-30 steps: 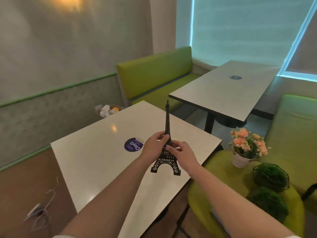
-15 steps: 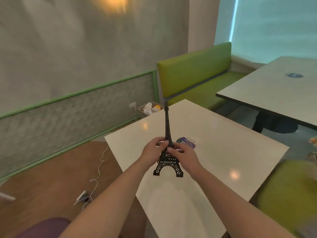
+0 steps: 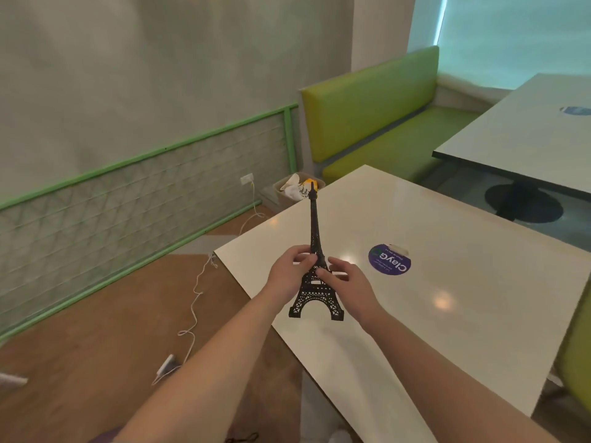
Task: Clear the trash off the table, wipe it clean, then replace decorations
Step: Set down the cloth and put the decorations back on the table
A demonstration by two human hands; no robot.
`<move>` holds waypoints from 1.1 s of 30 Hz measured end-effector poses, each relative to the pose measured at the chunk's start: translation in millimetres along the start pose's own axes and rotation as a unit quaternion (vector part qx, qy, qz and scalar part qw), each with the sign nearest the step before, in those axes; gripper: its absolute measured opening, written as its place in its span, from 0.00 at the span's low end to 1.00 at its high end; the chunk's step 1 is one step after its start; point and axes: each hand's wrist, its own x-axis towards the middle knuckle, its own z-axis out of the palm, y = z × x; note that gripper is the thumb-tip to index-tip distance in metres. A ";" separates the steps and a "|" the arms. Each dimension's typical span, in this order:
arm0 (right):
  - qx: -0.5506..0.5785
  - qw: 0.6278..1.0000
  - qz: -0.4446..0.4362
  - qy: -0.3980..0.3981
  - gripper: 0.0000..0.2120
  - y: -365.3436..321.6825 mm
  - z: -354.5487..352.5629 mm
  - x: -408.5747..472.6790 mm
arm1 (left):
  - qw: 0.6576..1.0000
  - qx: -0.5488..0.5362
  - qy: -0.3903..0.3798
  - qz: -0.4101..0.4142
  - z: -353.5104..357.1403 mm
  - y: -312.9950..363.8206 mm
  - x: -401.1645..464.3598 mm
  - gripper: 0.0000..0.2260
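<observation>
Head view looks down on a small black tower model (image 3: pixel 315 270) held upright just below the middle of the frame, its long axis running almost straight up the picture, spire topping out near a bin of crumpled trash (image 3: pixel 295 188) by the wall. The left hand (image 3: pixel 289 273) grips the tower's waist from the left, fingers curled round the lattice; the right hand (image 3: pixel 347 282) meets it from the right, thumb laid on the same section, fingers only loosely bent, so the left looks the firmer hold. Both hands sit equally near, one to each side of the shaft. The four feet hang over the near left corner of the white table (image 3: pixel 463 314); whether they touch the top or hover just above it cannot be told. A round purple sticker (image 3: pixel 389 259) lies to the right of the hands, apart from the tower. The table looks already cleared and wiped, so this is probably the first ornament going back, and the next move likely turns on lowering it straight down onto its feet. Compared with a second ago, the flower pot and green balls at lower right have left the frame, more floor and a white cable (image 3: pixel 195 302) show at left, and the sticker now sits right of the hands.
</observation>
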 end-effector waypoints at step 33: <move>0.012 0.955 0.122 0.269 0.08 -4.6 -3.1 289.1 | 0.961 0.040 -0.273 0.022 48.8 19.2 372.1 0.10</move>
